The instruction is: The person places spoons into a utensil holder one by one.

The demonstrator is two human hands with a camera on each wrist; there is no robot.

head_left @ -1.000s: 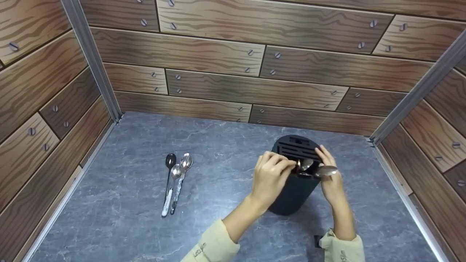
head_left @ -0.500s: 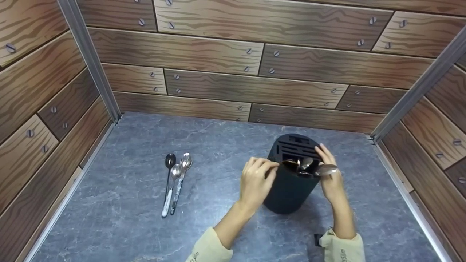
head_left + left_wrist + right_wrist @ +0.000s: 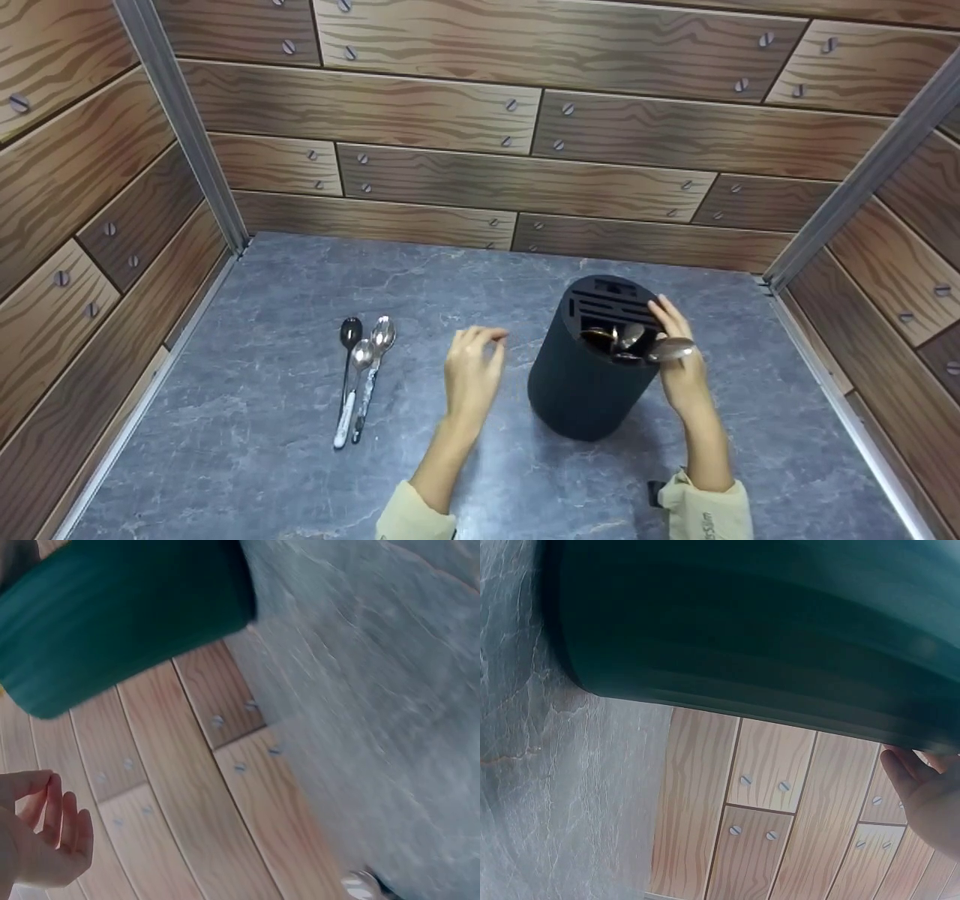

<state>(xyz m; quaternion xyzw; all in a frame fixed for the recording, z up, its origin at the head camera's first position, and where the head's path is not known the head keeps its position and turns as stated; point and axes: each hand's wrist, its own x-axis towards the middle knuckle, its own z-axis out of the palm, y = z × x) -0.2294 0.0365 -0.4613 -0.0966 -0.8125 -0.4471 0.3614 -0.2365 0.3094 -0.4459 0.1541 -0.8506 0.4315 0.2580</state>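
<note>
A dark round utensil holder point(image 3: 592, 390) stands on the table's right half, its top slotted and several spoons point(image 3: 670, 349) poking out of the front opening. Against its right side rests my right hand point(image 3: 681, 367), the fingers stretched along the rim; the right wrist view shows that hand point(image 3: 930, 795) touching the holder's wall. My left hand point(image 3: 472, 371) is in the air left of the holder, apart from it. Nothing is in its loosely bent fingers, as the left wrist view of the hand point(image 3: 52, 832) also shows. Further left lie a black spoon point(image 3: 350, 334), a white-handled spoon point(image 3: 352, 390) and a spoon with a patterned handle point(image 3: 375, 375).
The grey marbled table point(image 3: 292, 285) is enclosed by wood-patterned walls point(image 3: 435, 172), with metal posts point(image 3: 187, 127) at the corners. A small black object point(image 3: 655, 493) shows beside the right sleeve.
My left hand has left the spoons in the holder and moved left, away from the rim. The holder has tilted more upright, while my right hand keeps its place on it.
</note>
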